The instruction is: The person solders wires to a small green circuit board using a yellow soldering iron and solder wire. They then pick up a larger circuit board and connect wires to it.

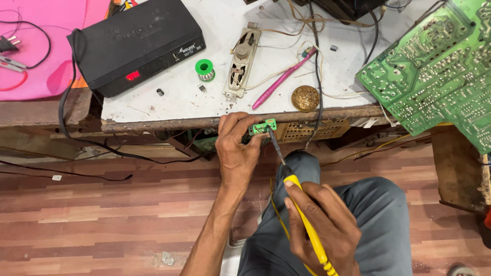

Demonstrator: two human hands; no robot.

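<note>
My left hand (236,148) pinches a small green circuit board (263,126) just below the front edge of the white workbench (169,99). My right hand (322,225) grips a yellow-handled soldering iron (307,220), thumb along the handle. Its dark metal tip (273,143) slants up and touches the small board's underside. Both hands hang over my lap in grey trousers.
On the bench lie a black box with a red display (135,43), a green solder spool (205,70), an oval speaker (244,59), a pink toothbrush (283,77) and a brass wire-wool cleaner (305,97). A large green circuit board (440,71) lies at the right. Black cables hang at left.
</note>
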